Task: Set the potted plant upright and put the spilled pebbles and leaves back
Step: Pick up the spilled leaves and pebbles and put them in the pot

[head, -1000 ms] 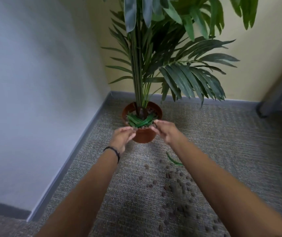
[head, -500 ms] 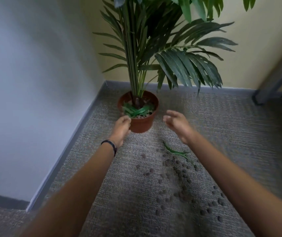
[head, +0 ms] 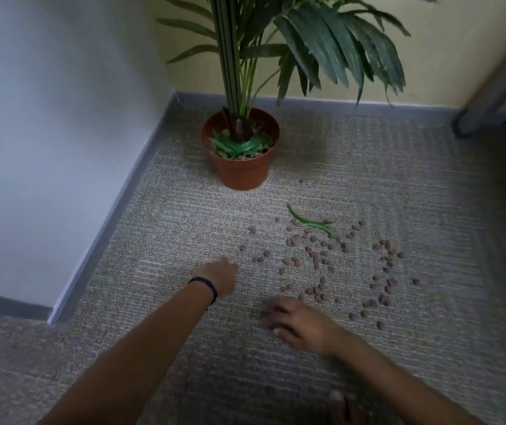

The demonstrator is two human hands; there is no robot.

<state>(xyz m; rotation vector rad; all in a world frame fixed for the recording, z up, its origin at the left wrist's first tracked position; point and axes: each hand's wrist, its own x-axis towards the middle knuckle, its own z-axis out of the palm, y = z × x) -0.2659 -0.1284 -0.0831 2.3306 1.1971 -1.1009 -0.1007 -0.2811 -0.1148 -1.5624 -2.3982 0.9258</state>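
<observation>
The potted plant stands upright in a brown pot (head: 241,170) in the corner, with green leaf pieces and pebbles on its soil. Several brown pebbles (head: 322,259) lie scattered over the carpet in front of it. One green leaf (head: 310,223) lies among them. My left hand (head: 222,274), with a dark wristband, reaches low over the carpet beside the leftmost pebbles, fingers curled under. My right hand (head: 297,322) rests palm down on the carpet at the near edge of the pebbles, fingers spread and blurred. Whether it covers any pebble is hidden.
A white wall (head: 46,133) with a grey baseboard runs along the left, a yellow wall behind the plant. A grey metal leg (head: 487,96) slants down at the far right. Palm fronds (head: 337,47) hang over the carpet right of the pot.
Both hands have come away from the pot and dropped toward me onto the carpet by the pebbles. The view has tilted down.
</observation>
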